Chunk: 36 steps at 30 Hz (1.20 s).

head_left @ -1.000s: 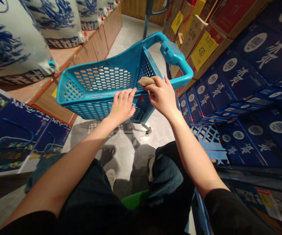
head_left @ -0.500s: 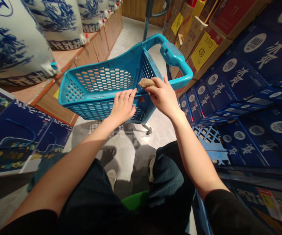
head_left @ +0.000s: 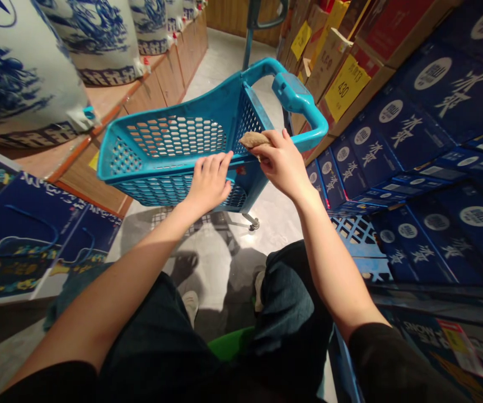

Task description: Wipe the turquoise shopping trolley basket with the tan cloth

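R hand pinches a wadded tan cloth betw. thumb & fingers near the handle of the blue plastic shopping cart — bunched, prob. for firmer control — while L hand, unclenched, lies w/ fingers over the near rim, prob. to steady it.

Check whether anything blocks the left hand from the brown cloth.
Nothing visible does. The left hand lies at the near rim of the blue shopping cart, just left of the brown cloth in the right hand; a narrow gap shows between them, with the cart behind.
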### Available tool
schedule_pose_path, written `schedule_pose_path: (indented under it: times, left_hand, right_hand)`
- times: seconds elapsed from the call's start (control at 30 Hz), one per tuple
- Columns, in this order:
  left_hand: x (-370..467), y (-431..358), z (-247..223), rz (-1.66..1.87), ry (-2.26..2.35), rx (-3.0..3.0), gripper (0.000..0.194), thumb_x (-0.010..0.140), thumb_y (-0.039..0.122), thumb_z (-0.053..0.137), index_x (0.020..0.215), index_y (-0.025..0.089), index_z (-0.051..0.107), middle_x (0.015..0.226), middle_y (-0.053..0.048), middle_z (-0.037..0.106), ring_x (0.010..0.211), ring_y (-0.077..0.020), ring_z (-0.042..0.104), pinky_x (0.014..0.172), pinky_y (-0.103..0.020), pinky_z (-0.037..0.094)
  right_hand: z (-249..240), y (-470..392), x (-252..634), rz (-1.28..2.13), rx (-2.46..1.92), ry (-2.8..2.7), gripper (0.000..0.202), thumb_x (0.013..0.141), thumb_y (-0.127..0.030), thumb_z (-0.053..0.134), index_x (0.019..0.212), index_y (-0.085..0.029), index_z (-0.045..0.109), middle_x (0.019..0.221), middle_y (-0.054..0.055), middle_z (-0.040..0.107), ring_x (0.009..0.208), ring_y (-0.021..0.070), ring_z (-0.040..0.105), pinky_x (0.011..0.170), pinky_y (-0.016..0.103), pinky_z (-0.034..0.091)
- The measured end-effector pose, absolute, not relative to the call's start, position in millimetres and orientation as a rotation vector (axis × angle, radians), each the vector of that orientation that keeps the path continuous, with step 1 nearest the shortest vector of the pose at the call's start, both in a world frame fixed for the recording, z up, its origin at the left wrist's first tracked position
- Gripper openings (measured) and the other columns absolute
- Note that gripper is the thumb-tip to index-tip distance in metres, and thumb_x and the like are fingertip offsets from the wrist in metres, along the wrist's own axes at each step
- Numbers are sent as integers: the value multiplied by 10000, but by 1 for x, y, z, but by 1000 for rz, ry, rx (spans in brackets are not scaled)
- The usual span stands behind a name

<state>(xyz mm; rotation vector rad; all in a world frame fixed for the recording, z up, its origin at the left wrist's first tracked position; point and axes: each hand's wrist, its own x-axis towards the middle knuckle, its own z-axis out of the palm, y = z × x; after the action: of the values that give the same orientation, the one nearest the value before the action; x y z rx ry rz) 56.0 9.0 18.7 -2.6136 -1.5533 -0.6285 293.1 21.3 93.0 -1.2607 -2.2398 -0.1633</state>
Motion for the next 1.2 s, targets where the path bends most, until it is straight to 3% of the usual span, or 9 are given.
schedule_pose_path:
  times: [0.2,0.4,0.53,0.73,0.9,1.2]
  left_hand:
    - [55,8,22,-620,-1545,-2634,751,1073,253,521,1779,57,356,1722,-277,507,1580,-451,497,1325,-633,358]
    - [55,8,20,-669,-1538,-2638,773,1050,253,538,1779,64,364,1724,-278,506,1569,-463,498,1327,-657,353]
    - [57,8,20,-646,-1564,-2626,775,1046,250,535,1775,56,359,1730,-278,493,1584,-467,488,1331,-654,343]
    - [55,8,22,-646,-1529,-2647,755,1067,253,508,1778,51,353,1716,-290,507,1571,-458,501,1323,-650,362]
    - [55,8,21,-665,-1526,-2638,744,1072,258,508,1772,48,367,1713,-285,514,1569,-448,509,1324,-645,364]
    - [54,9,20,-701,-1514,-2652,772,1053,255,531,1781,58,366,1713,-275,524,1573,-447,502,1330,-654,361]
  right_hand:
    - [104,32,323,-271,-1392,-2038,327,930,-105,548,1074,-265,795,1247,91,766,1325,342,712,1371,798,353]
    - [99,23,302,-274,-1378,-2137,357,958,-88,541,1113,-283,796,1328,103,764,1346,344,702,1349,764,410]
    - [99,13,281,-187,-1302,-2278,353,952,-91,575,1131,-282,811,1365,86,758,1363,323,702,1399,733,362]
    - [105,34,323,-216,-1449,-2036,286,961,-122,560,1080,-261,779,1270,102,765,1363,344,686,1399,786,288]
    - [97,30,307,-225,-1382,-2118,317,964,-108,545,1088,-280,780,1331,103,765,1378,335,678,1409,742,312]
    - [104,33,321,-212,-1434,-2044,323,921,-129,586,1129,-274,786,1312,104,761,1394,389,690,1387,833,268]
